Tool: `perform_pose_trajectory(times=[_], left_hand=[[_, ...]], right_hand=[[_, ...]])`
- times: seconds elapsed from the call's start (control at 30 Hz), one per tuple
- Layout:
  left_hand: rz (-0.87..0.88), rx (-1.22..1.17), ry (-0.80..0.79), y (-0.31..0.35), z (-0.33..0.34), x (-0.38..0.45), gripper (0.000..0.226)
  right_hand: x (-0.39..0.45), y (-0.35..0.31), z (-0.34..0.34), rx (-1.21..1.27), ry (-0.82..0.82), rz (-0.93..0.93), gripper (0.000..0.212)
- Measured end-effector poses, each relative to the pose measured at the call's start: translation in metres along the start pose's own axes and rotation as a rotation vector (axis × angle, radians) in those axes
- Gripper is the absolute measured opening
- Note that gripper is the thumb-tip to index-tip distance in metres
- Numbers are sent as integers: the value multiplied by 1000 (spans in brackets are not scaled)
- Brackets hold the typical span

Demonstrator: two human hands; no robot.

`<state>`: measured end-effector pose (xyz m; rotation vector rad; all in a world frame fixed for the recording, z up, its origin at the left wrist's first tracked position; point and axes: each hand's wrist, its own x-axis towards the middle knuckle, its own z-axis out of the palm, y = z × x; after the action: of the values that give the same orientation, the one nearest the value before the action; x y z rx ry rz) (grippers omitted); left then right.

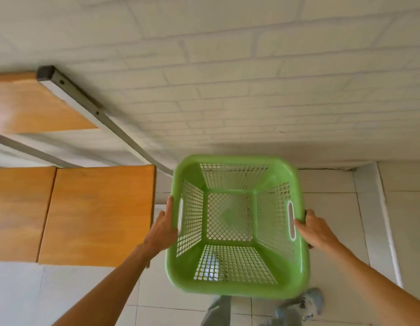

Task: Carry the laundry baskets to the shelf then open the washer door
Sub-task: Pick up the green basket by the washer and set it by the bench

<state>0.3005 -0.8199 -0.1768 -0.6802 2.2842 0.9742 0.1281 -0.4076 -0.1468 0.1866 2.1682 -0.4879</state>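
A green plastic laundry basket (236, 284) with perforated walls and nothing inside hangs above the tiled floor, held between both hands. My left hand (163, 228) grips its left rim beside the handle slot. My right hand (313, 229) grips the right rim, fingers curled over the other handle slot. The shelf (96, 215), with orange wooden boards on a grey metal frame, stands to the left of the basket, its lower board edge close to my left hand. The washer is out of sight.
A white brick wall (251, 90) runs behind the basket and shelf. A grey metal shelf post (105, 118) slants from upper left toward the basket. An upper wooden board (35, 107) sits at far left. My shoes and trouser leg (296, 307) show below the basket.
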Motion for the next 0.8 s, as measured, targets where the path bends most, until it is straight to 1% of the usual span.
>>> perform_pose_trajectory(times=[0.03, 0.07, 0.1, 0.17, 0.23, 0.3, 0.37, 0.43, 0.53, 0.6, 0.7, 0.8], left_hand=[[17, -36, 7, -27, 10, 14, 113], [34, -52, 1, -34, 11, 19, 113], [15, -60, -9, -23, 1, 12, 114], [2, -84, 28, -17, -13, 12, 112], [-32, -48, 15, -28, -14, 19, 106], [6, -59, -21, -36, -13, 27, 110], [-7, -70, -45, -40, -13, 30, 115], [-52, -55, -46, -18, -23, 21, 113], [-36, -12, -53, -6, -27, 13, 110], [-28, -20, -31, 3, -35, 5, 107], [6, -22, -24, 40, -65, -28, 98], [44, -30, -10, 83, -107, -71, 89]], right_hand=[[4, -8, 6, -3, 1, 13, 33], [7, -13, 10, -7, 0, 27, 34], [9, -19, 15, -20, -4, 37, 35], [12, -30, 23, -52, -8, 63, 39], [15, -38, 27, -72, -4, 85, 44], [15, -44, 28, -92, 13, 70, 47], [21, -49, 32, -94, 25, 36, 50], [25, -54, 34, -88, 38, 16, 53], [26, -59, 37, -116, 42, 38, 61], [19, -61, 38, -83, 65, 39, 68], [-17, -68, 27, -44, 57, -12, 75], [-80, -88, 4, 11, 52, -19, 82]])
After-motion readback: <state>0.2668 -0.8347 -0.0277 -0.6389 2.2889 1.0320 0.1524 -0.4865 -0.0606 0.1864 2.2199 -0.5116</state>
